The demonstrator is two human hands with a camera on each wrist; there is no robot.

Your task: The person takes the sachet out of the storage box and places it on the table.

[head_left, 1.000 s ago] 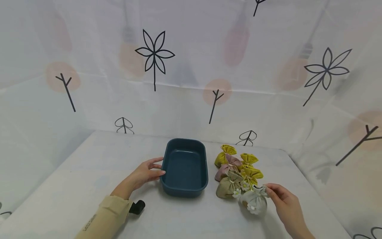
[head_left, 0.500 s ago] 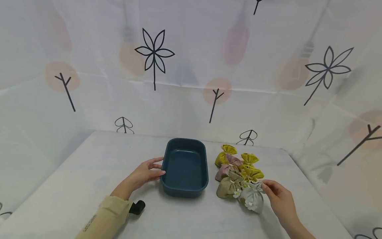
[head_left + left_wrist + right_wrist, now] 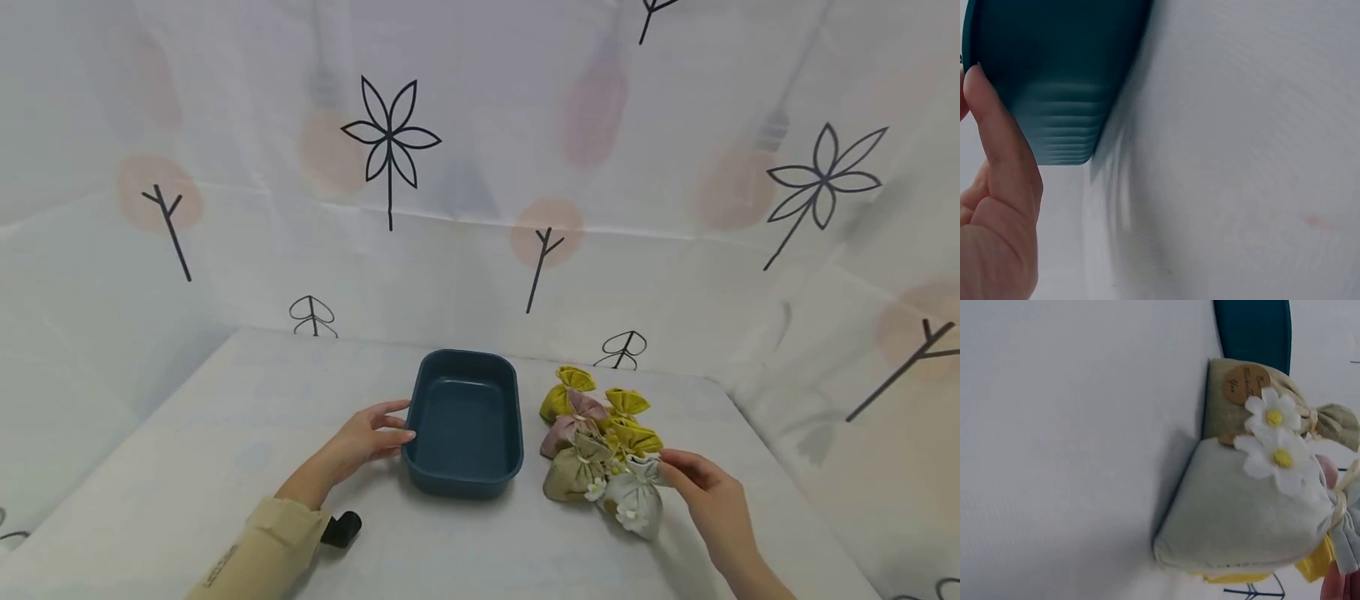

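Teal plastic tub [image 3: 465,425]: sits about mid-table, open side up, nothing showing inside it from the head view.
Left hand [image 3: 367,433]: parked against the tub's left wall, fingers [image 3: 393,407] mostly straight, fingertips touching the rim and side. Not really curled round anything, more resting on it. The left wrist view shows a thumb [image 3: 1004,150] lying flat along the ribbed corner of the tub.
Right hand [image 3: 708,496]: right beside the pale grey pouch [image 3: 633,504], fingertips at its gathered neck. It looks like a light pinch on the tied top, and a fingertip shows behind the pouch's neck in the right wrist view, but I can't tell for sure how tight the hold is.
Pale grey pouch: nearest one of the bunch, standing on the table just right of the tub, white daisy [image 3: 1279,456] on its front.
Other pouches: a tan one [image 3: 573,471] touching the grey one, with its own daisy and a round tag [image 3: 1246,383]; a pink one [image 3: 570,421] and some yellow ones [image 3: 630,433] bunched up behind.
Table [image 3: 225,433]: covered in white cloth.
Sleeve [image 3: 255,554]: beige, on the left arm, black strap bit [image 3: 341,529] by the cuff.
Backdrop [image 3: 480,167]: white sheet with flower and twig prints.
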